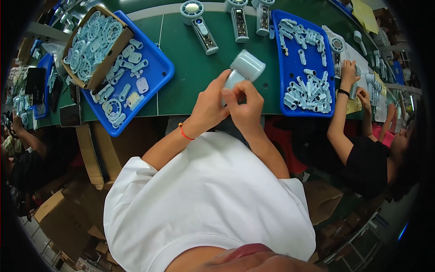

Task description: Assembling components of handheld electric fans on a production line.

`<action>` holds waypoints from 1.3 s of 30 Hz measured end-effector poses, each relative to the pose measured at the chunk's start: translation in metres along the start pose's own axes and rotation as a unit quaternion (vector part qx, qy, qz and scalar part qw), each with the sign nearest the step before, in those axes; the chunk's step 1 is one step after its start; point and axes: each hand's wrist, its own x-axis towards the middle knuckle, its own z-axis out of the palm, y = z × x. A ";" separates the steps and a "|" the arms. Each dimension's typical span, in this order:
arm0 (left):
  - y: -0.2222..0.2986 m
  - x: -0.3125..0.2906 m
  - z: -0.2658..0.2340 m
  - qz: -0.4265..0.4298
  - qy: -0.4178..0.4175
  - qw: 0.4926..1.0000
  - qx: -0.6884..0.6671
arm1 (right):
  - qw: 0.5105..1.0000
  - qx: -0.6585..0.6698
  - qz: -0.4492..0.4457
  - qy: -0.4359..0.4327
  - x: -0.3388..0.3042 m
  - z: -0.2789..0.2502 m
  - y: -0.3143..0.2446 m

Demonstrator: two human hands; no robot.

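A pale blue-grey handheld fan [248, 66] is held tilted over the table's near edge, its round head up and to the right. My left hand [209, 103] is closed around its handle, which is mostly hidden by my fingers. Against the handle's near right side, my right hand [247, 107] is closed with fingers curled and the thumb pressed in. Whatever those right fingers pinch is hidden. Beyond them on the green table lies a fan with an open handle [205, 35], its inner parts showing. Two similar fans [239, 25] lie farther right.
On the left, a blue tray [164, 68] holds small pale blue parts and a cardboard box [100, 78] full of ring-shaped pieces. A second blue tray [284, 63] with small clips stands right. Beside it, a co-worker's hands [349, 75] handle another fan. A phone [70, 115] lies at the left edge.
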 end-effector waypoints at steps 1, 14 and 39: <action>0.002 -0.004 -0.003 -0.008 0.025 0.999 0.020 | 0.999 0.048 -0.008 0.015 -0.005 -0.004 0.002; 0.034 0.028 -0.032 -0.076 -0.017 0.988 -0.131 | 0.977 0.180 0.113 -0.020 0.005 -0.006 0.011; 0.026 0.045 -0.030 -0.079 -0.008 0.994 -0.074 | 0.998 -0.062 0.020 0.027 0.012 -0.004 0.013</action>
